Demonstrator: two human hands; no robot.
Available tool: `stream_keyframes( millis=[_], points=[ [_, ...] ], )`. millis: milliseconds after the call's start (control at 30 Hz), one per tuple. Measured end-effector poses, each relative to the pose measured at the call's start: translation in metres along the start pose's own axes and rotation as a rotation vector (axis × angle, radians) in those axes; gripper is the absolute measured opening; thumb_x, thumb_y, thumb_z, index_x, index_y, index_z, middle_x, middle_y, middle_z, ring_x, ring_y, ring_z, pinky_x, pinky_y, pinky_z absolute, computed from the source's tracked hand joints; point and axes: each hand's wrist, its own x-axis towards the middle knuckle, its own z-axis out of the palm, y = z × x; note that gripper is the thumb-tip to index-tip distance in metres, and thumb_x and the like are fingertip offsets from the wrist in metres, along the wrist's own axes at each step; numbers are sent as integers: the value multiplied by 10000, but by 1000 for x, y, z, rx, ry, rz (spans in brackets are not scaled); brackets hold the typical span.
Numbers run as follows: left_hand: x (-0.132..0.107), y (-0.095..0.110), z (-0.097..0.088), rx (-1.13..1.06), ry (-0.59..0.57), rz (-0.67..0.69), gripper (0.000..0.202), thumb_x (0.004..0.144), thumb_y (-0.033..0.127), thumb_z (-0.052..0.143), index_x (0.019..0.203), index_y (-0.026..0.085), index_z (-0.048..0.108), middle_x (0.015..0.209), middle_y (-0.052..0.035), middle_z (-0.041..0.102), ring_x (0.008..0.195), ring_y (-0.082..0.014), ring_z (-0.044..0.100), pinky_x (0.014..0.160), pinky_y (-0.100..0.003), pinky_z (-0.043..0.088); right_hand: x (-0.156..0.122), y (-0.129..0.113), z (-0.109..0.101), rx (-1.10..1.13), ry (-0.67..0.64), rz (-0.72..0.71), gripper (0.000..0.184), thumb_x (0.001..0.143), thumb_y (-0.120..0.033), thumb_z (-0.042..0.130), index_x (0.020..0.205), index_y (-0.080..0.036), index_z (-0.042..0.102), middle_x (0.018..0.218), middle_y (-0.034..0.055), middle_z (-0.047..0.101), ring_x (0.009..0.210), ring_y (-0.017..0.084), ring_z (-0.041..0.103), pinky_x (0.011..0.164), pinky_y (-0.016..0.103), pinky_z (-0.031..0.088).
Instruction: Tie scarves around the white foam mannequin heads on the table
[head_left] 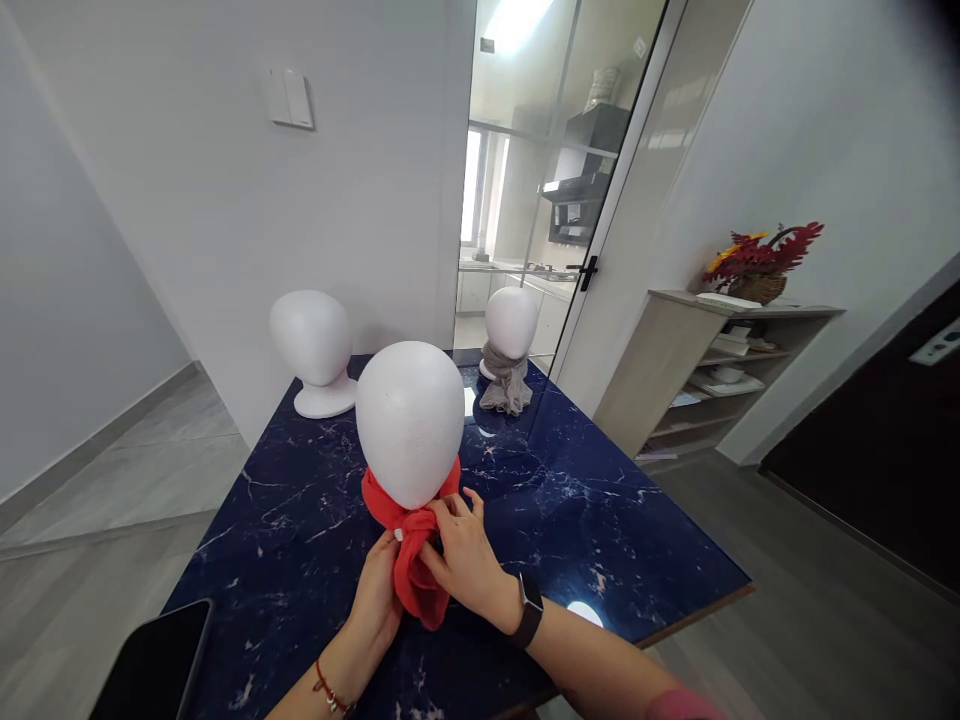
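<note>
A red scarf [422,585] is wrapped around the neck of a white foam mannequin head [411,420] standing upright in front of me. The scarf is knotted at the front, and its loose part hangs down over the table. My left hand [381,585] grips the scarf at the left side of the knot; part of its fingers is hidden behind the fabric. From the right, my right hand [463,548] pinches the scarf at the knot between thumb and fingers. A small white spot shows by my left fingertips; I cannot make out what it is.
On the dark blue marbled table [592,530], a bare mannequin head [310,338] stands back left. Another head [512,322] with a grey scarf [507,380] stands back right. A black phone [154,665] lies front left. Beyond are a glass door [540,200] and a shelf unit [652,350].
</note>
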Motion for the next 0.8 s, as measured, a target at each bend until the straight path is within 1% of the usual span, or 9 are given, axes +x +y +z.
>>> stream_keyframes(
  millis=[100, 167, 267, 333, 433, 533, 633, 700, 800],
  points=[
    [-2, 3, 1, -28, 5, -32, 114, 749, 163, 609, 842, 127, 663, 757, -60, 706, 609, -145, 637, 610, -253, 530, 0, 0, 0, 17, -20, 8, 178, 876, -259, 516, 1044, -202, 512, 1004, 41, 614, 982, 210, 516, 1014, 462, 241],
    [-2, 5, 1, -1, -3, -45, 94, 758, 160, 606, 816, 115, 665, 737, -69, 705, 598, -145, 635, 588, -244, 526, 0, 1, 3, 38, -13, 15, 255, 836, -270, 570, 1070, -195, 503, 1013, 46, 609, 990, 216, 515, 1019, 463, 251],
    [-2, 9, 1, 45, 7, -26, 71, 714, 126, 639, 775, 101, 664, 721, -72, 704, 588, -141, 628, 574, -233, 517, -1, 4, 8, 82, 26, 38, 420, 743, -271, 666, 1114, -188, 488, 1036, 53, 605, 1013, 229, 516, 1036, 473, 246],
    [-2, 11, 1, 67, 33, -1, 72, 677, 119, 667, 747, 101, 662, 680, -53, 693, 547, -127, 605, 538, -221, 498, -1, 6, 11, 101, 56, 48, 455, 722, -268, 682, 1125, -189, 487, 1049, 57, 606, 1023, 235, 523, 1047, 483, 235],
    [-2, 11, 0, 95, 48, -12, 63, 657, 139, 681, 702, 102, 656, 604, -27, 665, 476, -111, 558, 473, -215, 458, -2, 8, 12, 114, 86, 51, 428, 737, -264, 670, 1119, -185, 495, 1045, 60, 614, 1014, 231, 541, 1058, 488, 226],
    [0, 9, -1, 90, 50, -28, 53, 646, 142, 682, 663, 108, 644, 555, -13, 639, 453, -105, 539, 457, -213, 435, -3, 9, 11, 136, 88, 41, 354, 763, -226, 629, 1093, -177, 510, 1027, 56, 621, 985, 211, 560, 1066, 471, 232],
    [1, 8, -2, 85, 47, -14, 70, 639, 150, 693, 673, 122, 639, 564, -14, 640, 485, -122, 566, 471, -219, 435, -4, 11, 8, 181, 86, 30, 295, 799, -178, 556, 1092, -173, 523, 1025, 57, 627, 977, 193, 569, 1060, 446, 260],
    [3, 8, -3, 78, 31, -6, 95, 630, 142, 696, 704, 133, 637, 609, -20, 660, 525, -136, 595, 501, -228, 452, -4, 11, 6, 212, 87, 34, 289, 824, -159, 510, 1112, -173, 531, 1050, 65, 627, 993, 190, 567, 1055, 437, 275],
    [3, 10, -4, 65, 39, 4, 129, 619, 115, 688, 729, 146, 628, 620, -4, 656, 523, -122, 591, 525, -224, 464, -3, 10, 4, 226, 79, 43, 285, 849, -134, 463, 1111, -186, 562, 1071, 69, 623, 1006, 188, 556, 1058, 436, 275]
  ],
)
